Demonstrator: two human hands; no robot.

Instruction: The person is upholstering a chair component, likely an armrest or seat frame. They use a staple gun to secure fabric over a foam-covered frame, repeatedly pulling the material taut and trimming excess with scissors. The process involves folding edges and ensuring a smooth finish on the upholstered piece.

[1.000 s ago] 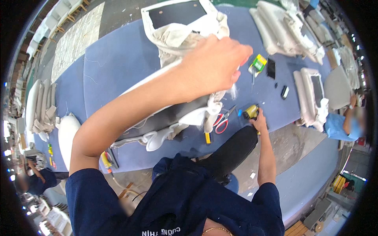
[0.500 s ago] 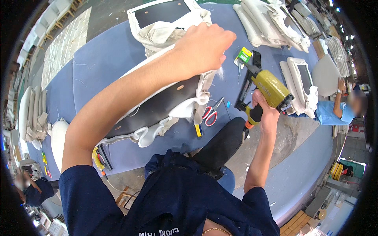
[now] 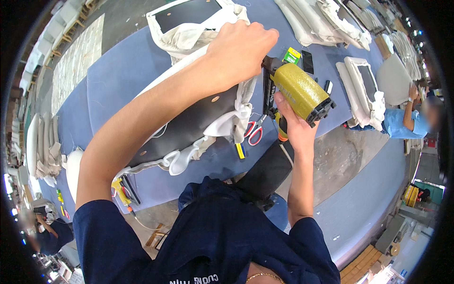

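Gripping, right: right hand [image 3: 297,123] clamped round the handle of the yellow-green staple gun [image 3: 299,87].
Staple gun, change: a second ago low by the knee; now raised and carried leftward, its nose just beside the left hand [image 3: 242,53]; contact cannot be told.
Left hand, state: back uppermost, fingers bent down at the panel's far right end; their tips are hidden, so whether they are closed on cloth cannot be told. Position over that end little changed.
Panel, place: dark-faced panel [image 3: 184,128], lying on the blue surface [image 3: 118,75] beneath the left forearm.
Cover, condition: pale cover [image 3: 220,127], loose and rumpled along the near edge.
Work spot, judged: the change brings both hands and the tool together at one end of the panel; the near edge looks unfastened.
Scissors, red-handled: scissors [image 3: 255,133], on the surface, near the staple gun's lower end.
Box, green and yellow: box [image 3: 292,56], beyond the staple gun, beside a black phone [image 3: 307,62].
Second panel, pale-edged: second panel [image 3: 189,15], farther off.
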